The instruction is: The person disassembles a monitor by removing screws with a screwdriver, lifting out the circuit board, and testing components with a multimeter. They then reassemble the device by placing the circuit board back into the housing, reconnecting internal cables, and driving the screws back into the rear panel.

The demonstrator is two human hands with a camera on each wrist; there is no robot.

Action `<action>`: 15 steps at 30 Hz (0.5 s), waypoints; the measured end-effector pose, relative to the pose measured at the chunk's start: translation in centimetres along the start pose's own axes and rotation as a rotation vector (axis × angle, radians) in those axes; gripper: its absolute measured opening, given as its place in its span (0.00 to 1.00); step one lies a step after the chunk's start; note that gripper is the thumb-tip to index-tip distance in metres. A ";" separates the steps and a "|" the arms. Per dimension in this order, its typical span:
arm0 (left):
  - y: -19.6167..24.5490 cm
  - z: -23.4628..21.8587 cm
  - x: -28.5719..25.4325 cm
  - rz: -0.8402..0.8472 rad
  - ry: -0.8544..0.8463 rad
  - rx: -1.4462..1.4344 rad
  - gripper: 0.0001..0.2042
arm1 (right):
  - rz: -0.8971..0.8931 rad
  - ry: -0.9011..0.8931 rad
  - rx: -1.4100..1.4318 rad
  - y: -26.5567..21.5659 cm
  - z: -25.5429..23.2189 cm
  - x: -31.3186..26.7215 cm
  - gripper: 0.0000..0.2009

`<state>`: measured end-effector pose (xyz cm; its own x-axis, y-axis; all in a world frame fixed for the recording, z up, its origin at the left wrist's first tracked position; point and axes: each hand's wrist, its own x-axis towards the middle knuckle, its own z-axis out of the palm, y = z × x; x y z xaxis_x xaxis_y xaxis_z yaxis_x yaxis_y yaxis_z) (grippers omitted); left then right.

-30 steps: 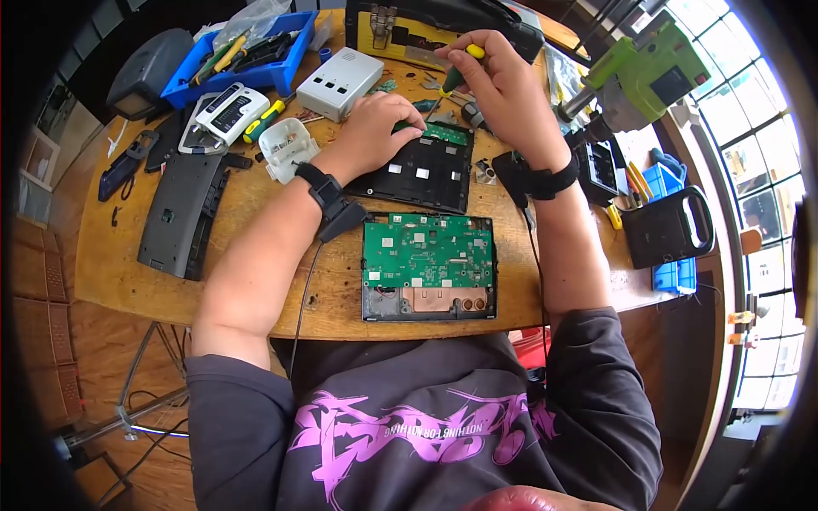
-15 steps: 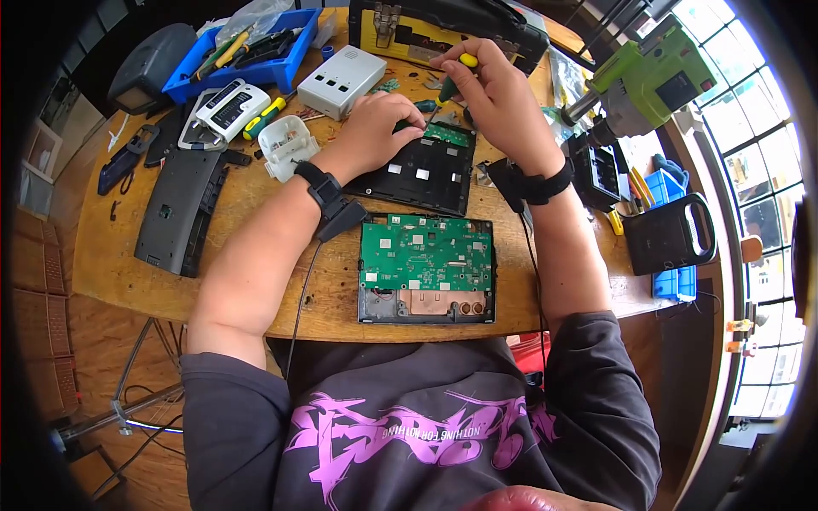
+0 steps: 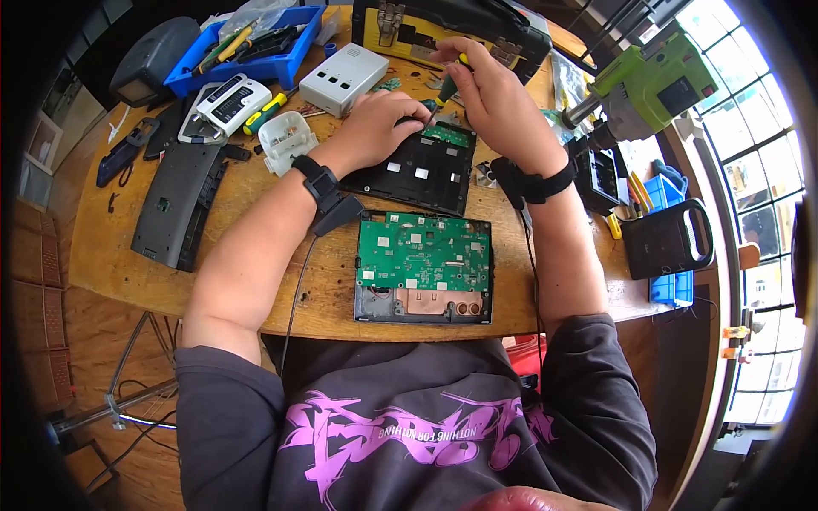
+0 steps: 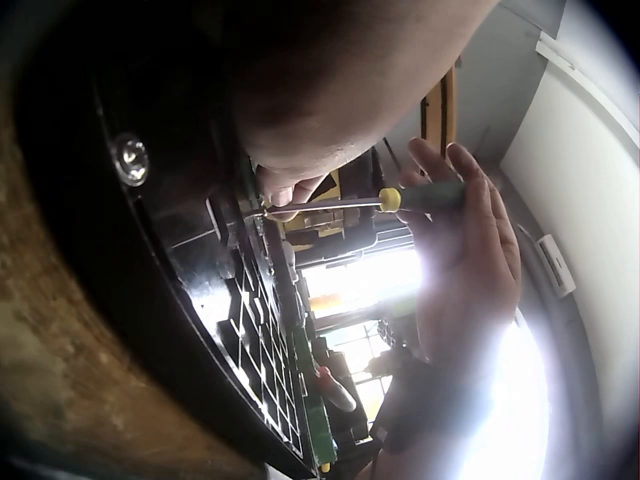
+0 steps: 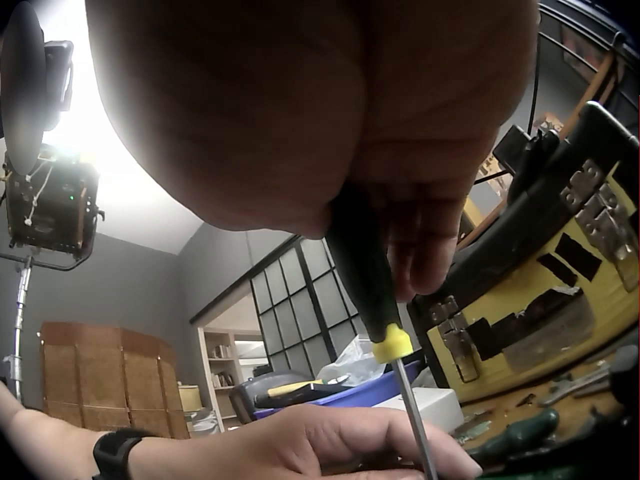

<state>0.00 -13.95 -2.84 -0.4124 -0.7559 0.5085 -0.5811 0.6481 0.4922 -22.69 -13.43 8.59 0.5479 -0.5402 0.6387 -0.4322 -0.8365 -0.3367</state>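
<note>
In the head view my right hand [image 3: 503, 111] grips a screwdriver [image 3: 445, 90] with a green handle and a yellow collar. Its shaft slants down to the far edge of a black plastic panel [image 3: 409, 183], by a narrow green circuit strip [image 3: 452, 134]. Over the panel's far left part lies my left hand [image 3: 375, 126], fingertips right at the lower end of the shaft. The left wrist view shows those fingers [image 4: 285, 188] beside the metal shaft [image 4: 340, 205]; I cannot tell whether they pinch it. The screwdriver tip is hidden in the head view.
Nearer me lies an opened black device with a green circuit board [image 3: 423, 251]. A grey cover [image 3: 177, 204], a white cable tester [image 3: 230, 104], a white box [image 3: 342, 78] and a blue tool tray [image 3: 247, 64] are leftward. A yellow-black toolbox [image 3: 426, 38] stands behind; a green drill [image 3: 656, 85] is right.
The right hand has turned slightly with the screwdriver, its yellow end showing less. The left fingers have shifted a little toward the shaft. The panel and the opened device lie about as before.
</note>
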 end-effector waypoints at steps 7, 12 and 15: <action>1.1 -0.9 0.5 -0.078 -0.056 -0.267 0.10 | -0.031 -0.034 -0.031 0.6 0.4 0.1 0.14; 1.2 -0.5 0.4 -0.101 -0.039 -0.226 0.10 | 0.047 -0.028 0.033 -0.6 0.4 0.3 0.14; 1.4 -0.4 0.3 -0.089 -0.016 -0.217 0.10 | 0.009 0.056 -0.119 0.2 -0.1 0.6 0.14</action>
<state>-0.69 -13.26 -1.70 -0.3784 -0.8110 0.4463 -0.4520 0.5826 0.6754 -22.51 -13.92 8.92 0.5041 -0.5389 0.6749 -0.5210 -0.8130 -0.2601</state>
